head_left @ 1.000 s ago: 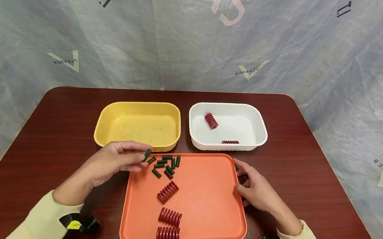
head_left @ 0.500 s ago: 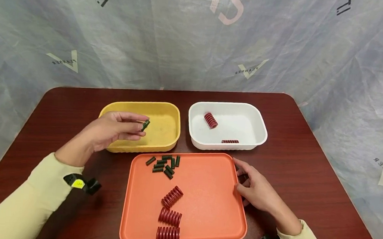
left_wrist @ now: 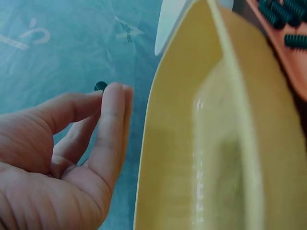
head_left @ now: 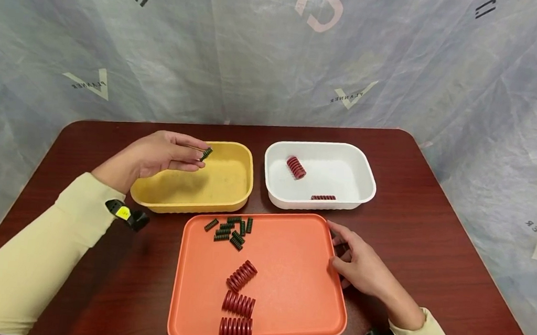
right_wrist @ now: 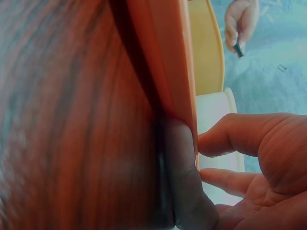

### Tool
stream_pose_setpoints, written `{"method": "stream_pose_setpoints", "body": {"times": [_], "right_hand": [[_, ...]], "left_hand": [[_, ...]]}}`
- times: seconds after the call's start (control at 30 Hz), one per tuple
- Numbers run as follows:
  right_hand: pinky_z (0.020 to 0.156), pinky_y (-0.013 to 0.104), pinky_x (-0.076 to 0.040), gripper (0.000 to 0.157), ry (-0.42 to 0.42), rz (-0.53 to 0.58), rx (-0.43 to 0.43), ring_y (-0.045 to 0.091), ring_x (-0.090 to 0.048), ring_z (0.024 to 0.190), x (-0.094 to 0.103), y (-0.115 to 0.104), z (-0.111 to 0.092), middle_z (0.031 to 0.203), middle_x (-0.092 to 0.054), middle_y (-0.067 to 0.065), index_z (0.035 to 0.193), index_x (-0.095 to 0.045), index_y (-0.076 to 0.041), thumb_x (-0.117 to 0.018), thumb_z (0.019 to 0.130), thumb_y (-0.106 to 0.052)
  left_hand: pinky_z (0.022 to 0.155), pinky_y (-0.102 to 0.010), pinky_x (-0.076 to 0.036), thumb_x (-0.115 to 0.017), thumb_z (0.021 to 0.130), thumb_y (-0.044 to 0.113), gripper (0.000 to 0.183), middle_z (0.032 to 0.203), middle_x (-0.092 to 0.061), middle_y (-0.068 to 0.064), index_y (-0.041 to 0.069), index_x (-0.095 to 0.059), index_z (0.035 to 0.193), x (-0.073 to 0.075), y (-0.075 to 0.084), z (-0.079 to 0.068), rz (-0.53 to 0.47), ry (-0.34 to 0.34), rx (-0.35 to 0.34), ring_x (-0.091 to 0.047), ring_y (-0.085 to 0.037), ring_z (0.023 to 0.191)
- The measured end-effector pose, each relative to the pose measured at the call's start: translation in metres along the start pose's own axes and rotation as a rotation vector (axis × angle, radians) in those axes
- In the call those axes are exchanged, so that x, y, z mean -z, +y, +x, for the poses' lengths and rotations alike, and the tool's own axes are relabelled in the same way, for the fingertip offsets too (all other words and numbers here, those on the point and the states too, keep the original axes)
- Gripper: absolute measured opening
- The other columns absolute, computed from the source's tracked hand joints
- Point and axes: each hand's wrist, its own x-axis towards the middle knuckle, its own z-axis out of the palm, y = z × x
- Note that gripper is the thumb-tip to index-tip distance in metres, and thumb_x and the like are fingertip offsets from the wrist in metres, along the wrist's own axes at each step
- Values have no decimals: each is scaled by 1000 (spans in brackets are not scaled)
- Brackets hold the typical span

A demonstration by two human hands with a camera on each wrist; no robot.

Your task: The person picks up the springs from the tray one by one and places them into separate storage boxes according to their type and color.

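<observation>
My left hand pinches a small dark green coil spring between thumb and fingertips, above the far part of the yellow bin. Only the spring's end peeks past the fingertips in the left wrist view. At the right side of the orange tray, my right hand grips the edge, with the thumb at the rim and a finger against the outer side. Several green springs lie bunched near the tray's far left corner. Below them are three larger red springs in a rough column.
A white bin stands right of the yellow one, with two red springs inside. Both bins are behind the tray on a dark reddish wooden table. A grey printed sheet hangs behind the table.
My left hand has carried the green spring from the tray's far left corner forward over the yellow bin. The uppermost red spring shifted slightly right and nearer. My right hand stays put.
</observation>
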Motion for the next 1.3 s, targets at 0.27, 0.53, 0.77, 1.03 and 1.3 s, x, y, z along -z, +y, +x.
{"method": "stream_pose_setpoints", "body": {"times": [0.27,0.53,0.77,1.03,1.3], "right_hand": [[41,38,-57,76,0,-7,-4,24,-66,67,0,1,0,119,-53,24,159,-32,-3,-63,91,11],[43,38,-58,75,-1,-33,-14,23,-66,67,1,1,1,118,-52,24,159,-33,-4,-61,91,11],[43,38,-58,75,-6,-21,4,23,-66,67,2,1,0,117,-54,24,159,-33,-4,-61,91,12],[43,40,-59,75,-12,-22,-15,25,-68,68,1,2,0,117,-54,25,159,-34,-6,-59,91,12],[43,40,-59,75,-9,-20,-10,25,-68,68,1,2,0,117,-53,25,159,-33,-5,-60,91,12]], "left_hand": [[94,-35,-59,-63,102,0,49,118,-71,-7,-7,-49,148,6,16,20,152,-21,101,-74,-19,99],[94,-37,-59,-63,102,1,46,111,-73,-10,-8,-52,145,4,20,37,261,-59,166,-74,-20,96],[97,-41,-58,-61,103,1,42,122,-69,-17,-10,-53,143,2,12,48,330,-109,204,-74,-23,99],[94,-39,-59,-61,102,-1,40,115,-71,-18,-11,-55,141,3,0,59,357,-134,270,-73,-22,94],[87,-35,-62,-62,102,-1,39,113,-71,-16,-11,-56,139,5,-11,67,348,-103,306,-73,-22,90]]}}
